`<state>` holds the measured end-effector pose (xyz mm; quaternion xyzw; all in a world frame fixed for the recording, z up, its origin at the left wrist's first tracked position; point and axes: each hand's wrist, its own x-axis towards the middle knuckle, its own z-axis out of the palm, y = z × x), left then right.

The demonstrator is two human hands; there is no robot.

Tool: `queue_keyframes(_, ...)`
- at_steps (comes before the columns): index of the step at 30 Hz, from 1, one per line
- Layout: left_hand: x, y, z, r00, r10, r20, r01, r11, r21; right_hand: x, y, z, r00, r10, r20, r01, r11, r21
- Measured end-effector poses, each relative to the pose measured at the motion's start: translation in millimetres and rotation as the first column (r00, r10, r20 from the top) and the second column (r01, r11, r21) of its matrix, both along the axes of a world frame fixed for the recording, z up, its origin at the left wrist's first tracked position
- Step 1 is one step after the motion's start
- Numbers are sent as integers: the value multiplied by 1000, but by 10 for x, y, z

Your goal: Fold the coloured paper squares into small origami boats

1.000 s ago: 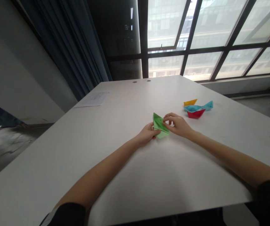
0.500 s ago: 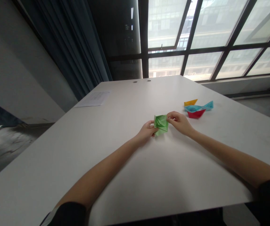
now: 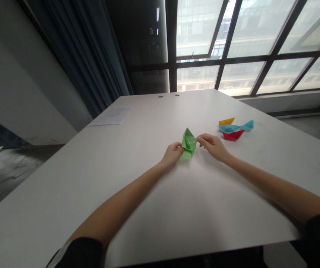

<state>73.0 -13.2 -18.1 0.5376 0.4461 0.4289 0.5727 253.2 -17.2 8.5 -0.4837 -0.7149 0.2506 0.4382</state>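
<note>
A folded green paper (image 3: 188,143) is held up just above the white table (image 3: 154,193), between both my hands. My left hand (image 3: 172,153) pinches its left edge with closed fingers. My right hand (image 3: 212,144) pinches its right edge, fingers pressed together. The paper stands as a narrow pointed shape with its tip upward.
To the right lie three folded paper boats close together: a yellow one (image 3: 226,121), a blue one (image 3: 236,127) and a red one (image 3: 232,135). A printed white sheet (image 3: 111,116) lies at the table's far left. Behind are a dark curtain (image 3: 92,59) and large windows.
The green paper has gone from lying flat under my fingers to being lifted and pulled by both edges, now narrower and more upright. My hands have moved slightly apart.
</note>
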Motion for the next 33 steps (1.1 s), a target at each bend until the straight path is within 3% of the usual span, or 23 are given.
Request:
queue_keyframes(4,-53,16,-34,978,44,-202,-8,985,172,8,8,0,997,-31,77,31,1000,3)
queue_keyframes(9,-113,2,8,888,147,-436,13,939,343,3,4,13,994,-4,105,2,1000,18)
queue_keyframes(16,-144,23,35,836,193,-514,-17,945,327,22,-29,58,974,164,156,-178,980,86)
queue_keyframes(22,-196,125,-46,855,218,-471,-88,955,283,83,-64,156,968,179,174,-223,934,280)
queue_keyframes(27,-238,200,-66,948,192,-254,-171,980,104,183,51,160,997,61,-56,-41,949,313)
queue_keyframes(30,-245,190,8,985,117,-128,-117,993,13,256,169,107,969,-75,-233,133,962,240)
queue_keyframes(33,-254,167,90,997,40,-70,-42,999,-25,335,271,44,933,-188,-308,247,955,164)
